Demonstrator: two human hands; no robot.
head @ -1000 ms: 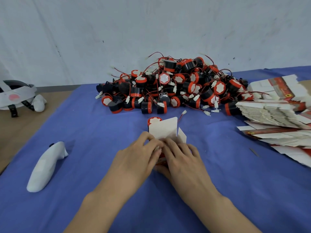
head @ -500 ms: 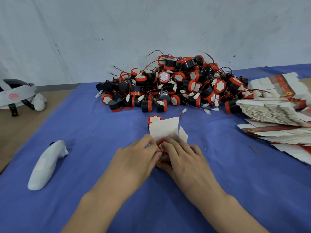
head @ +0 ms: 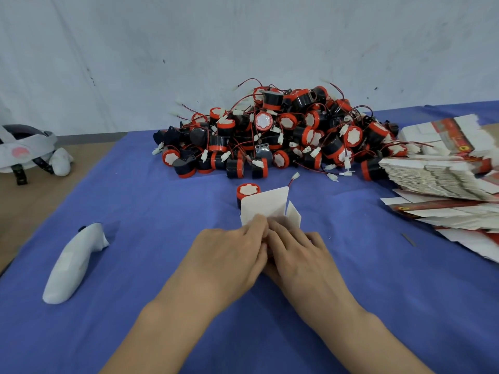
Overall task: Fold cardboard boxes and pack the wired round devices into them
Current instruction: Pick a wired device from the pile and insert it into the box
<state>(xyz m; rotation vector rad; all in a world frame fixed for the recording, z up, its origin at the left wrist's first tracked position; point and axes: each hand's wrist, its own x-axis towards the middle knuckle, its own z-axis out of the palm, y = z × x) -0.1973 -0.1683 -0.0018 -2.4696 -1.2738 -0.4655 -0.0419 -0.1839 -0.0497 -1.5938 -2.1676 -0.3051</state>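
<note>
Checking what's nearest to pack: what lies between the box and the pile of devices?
In the head view, one device stands just behind the box, a white connector nearby; otherwise bare cloth.

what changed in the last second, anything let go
Little moved. The left hand and right hand drew their fingertips closer together over the cardboard box they hold, covering most of the red that showed between them. Nothing taken or let go. The box's flap stays up; the loose round device, the device pile, the flat box stack and the white controller stayed put.
</note>
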